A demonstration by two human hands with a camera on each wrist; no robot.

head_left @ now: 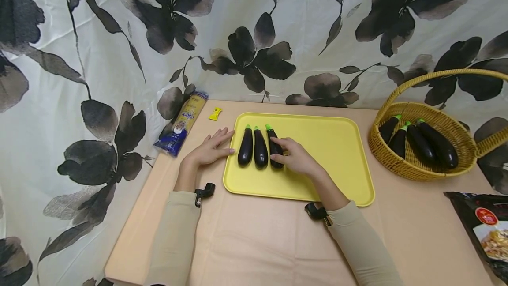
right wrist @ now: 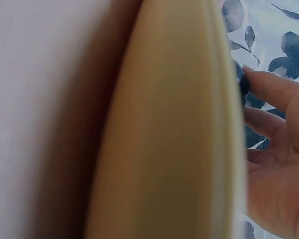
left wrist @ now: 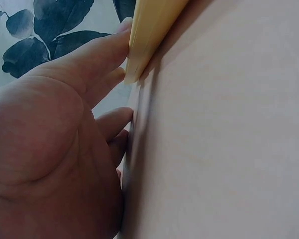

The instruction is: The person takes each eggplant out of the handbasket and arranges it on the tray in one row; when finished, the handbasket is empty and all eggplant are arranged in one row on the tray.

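Three dark eggplants lie side by side on the left part of a yellow tray [head_left: 321,153], green stem ends toward the back: the left eggplant [head_left: 245,147], the middle eggplant [head_left: 260,149] and the right eggplant [head_left: 273,133]. My right hand [head_left: 295,156] holds the right eggplant from its right side, thumb and fingers over it. In the right wrist view the tray's edge [right wrist: 174,129] hides most of that eggplant [right wrist: 243,84]. My left hand [head_left: 210,148] rests at the tray's left edge with fingers extended; in the left wrist view its thumb touches the tray's rim [left wrist: 149,37].
A wicker basket [head_left: 412,173] with a tall handle holds several eggplants at the right. A black food packet [head_left: 482,233] lies at the near right. Beyond my left hand are a blue-and-yellow pasta bag [head_left: 184,122] and a small yellow wrapper [head_left: 215,114]. Floral cloth [head_left: 309,16] hangs behind the table.
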